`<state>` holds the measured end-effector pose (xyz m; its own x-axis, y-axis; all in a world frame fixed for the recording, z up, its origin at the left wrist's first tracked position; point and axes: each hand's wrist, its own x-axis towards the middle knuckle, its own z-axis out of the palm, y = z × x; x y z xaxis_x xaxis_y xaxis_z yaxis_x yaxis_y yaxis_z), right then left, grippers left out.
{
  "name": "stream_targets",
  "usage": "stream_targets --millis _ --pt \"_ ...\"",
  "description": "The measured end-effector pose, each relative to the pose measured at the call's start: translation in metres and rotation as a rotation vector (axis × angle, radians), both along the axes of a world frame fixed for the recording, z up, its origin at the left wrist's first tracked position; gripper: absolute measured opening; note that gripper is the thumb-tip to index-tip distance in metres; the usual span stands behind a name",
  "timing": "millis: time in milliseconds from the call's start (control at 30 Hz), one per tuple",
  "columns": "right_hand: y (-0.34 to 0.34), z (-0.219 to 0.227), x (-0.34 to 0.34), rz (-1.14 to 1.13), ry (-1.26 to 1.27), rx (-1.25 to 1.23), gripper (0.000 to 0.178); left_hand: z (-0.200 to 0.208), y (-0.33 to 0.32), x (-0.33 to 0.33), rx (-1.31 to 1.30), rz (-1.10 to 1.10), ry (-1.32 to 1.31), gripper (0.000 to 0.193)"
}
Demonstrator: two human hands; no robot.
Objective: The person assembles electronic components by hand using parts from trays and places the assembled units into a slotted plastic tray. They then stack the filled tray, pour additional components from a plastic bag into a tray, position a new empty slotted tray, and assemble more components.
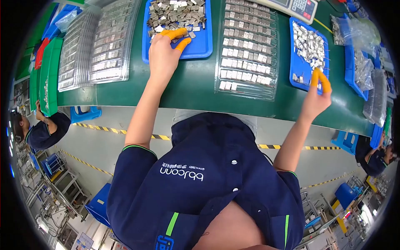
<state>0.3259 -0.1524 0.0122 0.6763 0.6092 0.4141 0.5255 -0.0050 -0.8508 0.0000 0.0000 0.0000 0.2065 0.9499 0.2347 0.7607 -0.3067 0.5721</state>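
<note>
Left hand (162, 54) bends over metal pieces (177, 16), eleven o'clock; right hand (316, 103) beside white parts (308, 43), two o'clock. I can't tell either's grip

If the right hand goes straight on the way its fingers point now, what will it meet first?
The right hand would probably first meet the white parts in the blue tray just ahead; how high it hovers is unclear.

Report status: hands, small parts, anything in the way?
Left hand at wide blue tray, by metal pieces. Right hand at near end of narrow blue tray, white pieces beyond. Grips unclear. No obstruction seen.
</note>
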Motion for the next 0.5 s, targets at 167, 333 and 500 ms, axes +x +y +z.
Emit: stream_targets --millis 167,333,500 --pt "0.003 -0.010 0.053 -0.119 -0.189 -0.279 0.019 0.005 0.014 0.009 0.091 -0.046 0.181 0.025" --pt "0.015 0.000 0.051 -0.011 -0.218 -0.410 0.022 0.010 0.018 0.015 -0.002 -0.108 0.089 0.023" --pt "0.044 -0.003 0.036 0.081 -0.466 -0.436 0.027 0.008 0.020 0.016 -0.188 -0.094 -0.049 0.019"
